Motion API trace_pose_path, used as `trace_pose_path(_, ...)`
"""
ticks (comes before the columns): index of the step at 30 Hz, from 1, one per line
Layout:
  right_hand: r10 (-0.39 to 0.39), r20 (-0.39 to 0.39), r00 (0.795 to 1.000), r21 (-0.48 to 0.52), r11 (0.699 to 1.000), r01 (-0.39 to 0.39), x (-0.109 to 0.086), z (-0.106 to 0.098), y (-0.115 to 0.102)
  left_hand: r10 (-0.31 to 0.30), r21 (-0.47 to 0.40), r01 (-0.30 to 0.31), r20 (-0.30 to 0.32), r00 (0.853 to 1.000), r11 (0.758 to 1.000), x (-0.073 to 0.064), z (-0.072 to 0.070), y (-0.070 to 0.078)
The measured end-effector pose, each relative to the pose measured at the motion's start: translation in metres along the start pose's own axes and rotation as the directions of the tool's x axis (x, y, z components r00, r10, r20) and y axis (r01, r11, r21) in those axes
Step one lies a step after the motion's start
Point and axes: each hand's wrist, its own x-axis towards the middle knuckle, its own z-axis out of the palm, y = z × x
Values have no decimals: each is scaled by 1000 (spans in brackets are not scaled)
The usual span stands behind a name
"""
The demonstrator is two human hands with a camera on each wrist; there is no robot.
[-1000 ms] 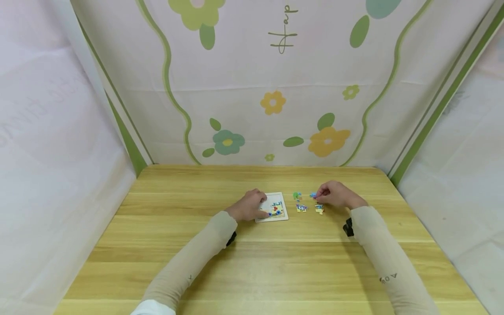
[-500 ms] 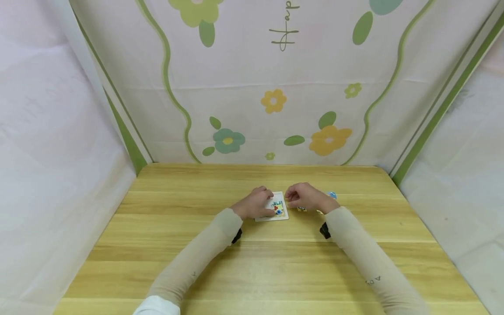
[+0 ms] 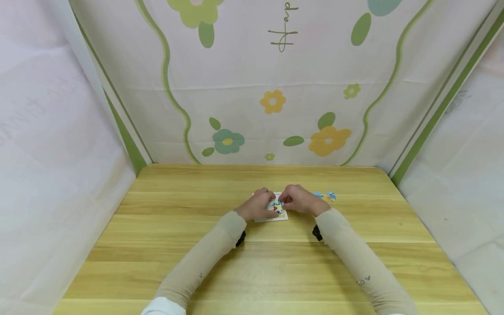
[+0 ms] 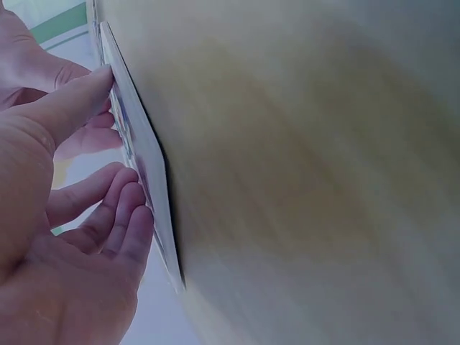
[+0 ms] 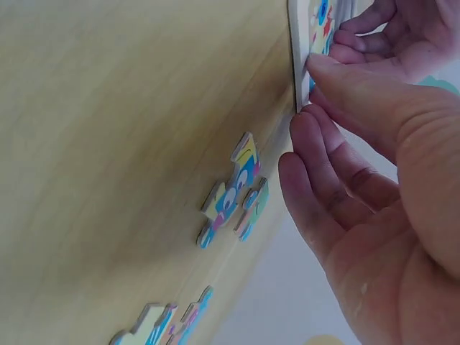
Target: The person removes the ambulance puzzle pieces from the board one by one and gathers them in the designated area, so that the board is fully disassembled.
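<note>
A small white-framed jigsaw board (image 3: 257, 220) lies on the table in the head view, part of its colourful picture showing between the hands. My left hand (image 3: 257, 204) rests over its left side. Thumb tip and fingertips touch the board's face, apart from each other, in the left wrist view. My right hand (image 3: 301, 199) is at the board's right side. Its thumb and forefinger pinch a puzzle piece (image 5: 312, 85), of which only a bluish sliver shows. Below that hand in the right wrist view lie a piece with cartoon eyes (image 5: 231, 195) and a greenish piece (image 5: 253, 208).
More loose pieces (image 5: 154, 327) lie at the bottom of the right wrist view. A blue piece (image 3: 331, 196) lies right of the right hand. The wooden table (image 3: 252, 267) meets a flower-printed cloth (image 3: 244, 109) at the back, with pale cloth walls either side.
My right hand has moved left from the loose pieces to the board, carrying a piece. The left hand has shifted slightly right over the board.
</note>
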Motion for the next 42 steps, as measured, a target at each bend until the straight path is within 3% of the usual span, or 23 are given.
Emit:
trace_pose_path(9,-6,-16,1000,-23,1000,6,1,0,-2,-19,14,19,0,1000,1000,-2,0,2)
trace_pose_path(18,88,-39,995,123,989,-83,-1,-1,-2,-30,33,30,2,1000,999,-1,1,4)
trace_pose_path(29,64,-121,991,152,987,-45,-4,4,2,-39,29,39,4,999,999,-2,-1,5)
trace_pose_path(42,101,-170,980,151,986,-75,-33,-15,26,-30,37,30,-11,1000,999,-1,2,3)
